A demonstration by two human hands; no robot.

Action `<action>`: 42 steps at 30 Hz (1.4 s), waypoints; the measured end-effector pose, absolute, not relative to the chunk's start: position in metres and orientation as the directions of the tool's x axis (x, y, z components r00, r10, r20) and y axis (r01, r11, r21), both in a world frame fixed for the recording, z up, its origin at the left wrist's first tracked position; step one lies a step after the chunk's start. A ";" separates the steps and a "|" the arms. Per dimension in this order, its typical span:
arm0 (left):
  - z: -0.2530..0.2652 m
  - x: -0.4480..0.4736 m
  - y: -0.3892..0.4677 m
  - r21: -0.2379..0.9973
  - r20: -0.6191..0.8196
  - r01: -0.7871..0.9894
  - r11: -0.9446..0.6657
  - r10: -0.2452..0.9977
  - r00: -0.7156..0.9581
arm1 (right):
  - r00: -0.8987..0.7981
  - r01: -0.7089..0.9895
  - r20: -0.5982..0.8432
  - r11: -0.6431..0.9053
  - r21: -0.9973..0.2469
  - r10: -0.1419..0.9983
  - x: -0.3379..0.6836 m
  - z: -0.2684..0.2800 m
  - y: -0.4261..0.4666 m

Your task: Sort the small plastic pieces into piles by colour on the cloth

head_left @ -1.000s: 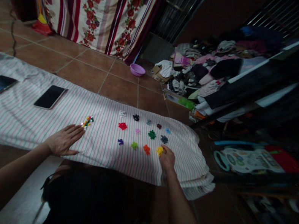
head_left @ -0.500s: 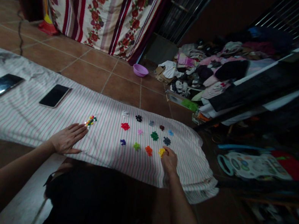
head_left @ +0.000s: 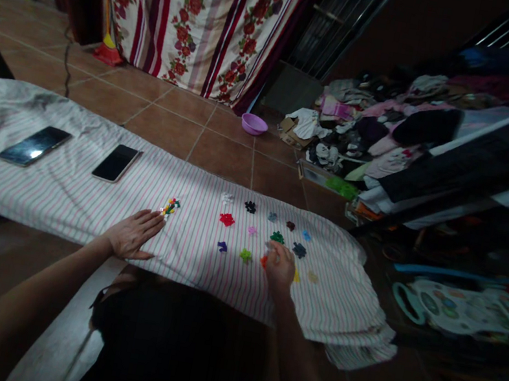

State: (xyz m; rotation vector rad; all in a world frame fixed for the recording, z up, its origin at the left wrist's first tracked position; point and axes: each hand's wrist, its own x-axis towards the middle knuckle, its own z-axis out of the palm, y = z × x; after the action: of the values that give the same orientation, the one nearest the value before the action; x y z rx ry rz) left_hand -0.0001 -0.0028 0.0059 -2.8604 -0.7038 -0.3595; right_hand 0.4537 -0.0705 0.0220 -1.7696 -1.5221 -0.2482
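My left hand (head_left: 136, 234) lies flat on the striped cloth (head_left: 188, 257), fingers stretched out. Its fingertips touch or nearly touch a small multicoloured cluster of plastic pieces (head_left: 170, 207). My right hand (head_left: 280, 268) has its fingers pinched together above the cloth; what they hold, if anything, is too small to make out. Under it, an orange pile (head_left: 263, 262) and a yellow pile (head_left: 296, 276) are partly hidden. Nearby sit a dark green pile (head_left: 277, 237), a lime green pile (head_left: 245, 255), a red pile (head_left: 226, 219) and a dark grey pile (head_left: 299, 249).
Two phones, a larger one (head_left: 34, 146) and a smaller one (head_left: 116, 163), lie on the cloth to the left. Beyond it, a purple basin (head_left: 253, 125) stands on the tiled floor near a heap of clothes (head_left: 369, 122). A floral curtain (head_left: 206, 18) hangs behind.
My right hand has moved left from the yellow pile to over the orange one, uncovering a beige pile. My left hand stays by the cluster. The view has shifted slightly left.
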 end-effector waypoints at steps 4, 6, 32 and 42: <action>0.004 -0.001 -0.002 -0.104 0.284 0.469 -0.877 0.426 0.859 | 0.168 0.880 0.577 0.142 -0.454 0.799 0.410 0.022 -0.071; 0.003 -0.001 -0.001 -0.102 0.291 0.464 -0.880 0.420 0.860 | 0.105 0.860 0.565 0.210 -0.464 0.818 0.391 0.019 -0.074; 0.000 -0.001 -0.001 -0.078 0.297 0.465 -0.882 0.425 0.855 | 0.076 0.824 0.563 0.266 -0.500 0.823 0.315 -0.023 -0.059; 0.003 -0.001 -0.002 -0.074 0.282 0.464 -0.883 0.428 0.859 | 0.022 0.799 0.479 0.273 -0.536 0.878 0.304 -0.017 -0.059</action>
State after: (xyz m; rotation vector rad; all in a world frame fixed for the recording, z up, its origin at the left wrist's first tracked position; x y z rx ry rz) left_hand -0.0012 -0.0020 0.0027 -2.8935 -0.6982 -0.3905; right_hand 0.3043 -0.0589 -0.0165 -1.5288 -1.7754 0.1300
